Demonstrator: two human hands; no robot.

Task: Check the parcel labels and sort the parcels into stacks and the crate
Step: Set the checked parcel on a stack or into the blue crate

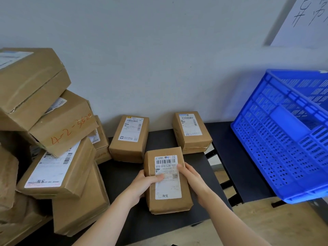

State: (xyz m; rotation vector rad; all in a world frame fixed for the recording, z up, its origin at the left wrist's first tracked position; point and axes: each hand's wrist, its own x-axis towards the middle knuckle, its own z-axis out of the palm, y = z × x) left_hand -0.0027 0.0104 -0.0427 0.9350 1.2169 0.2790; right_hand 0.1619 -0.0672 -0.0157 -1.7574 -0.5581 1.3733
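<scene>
Two hands (145, 183) (192, 176) grip one parcel (167, 204); one crate (276, 139).

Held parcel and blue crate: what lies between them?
In the head view: the right hand gripping the parcel, bare black tabletop, a gap between two tables, then the crate.

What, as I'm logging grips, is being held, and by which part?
The labelled parcel, by its long sides: left hand on the left, right hand on the right.
</scene>
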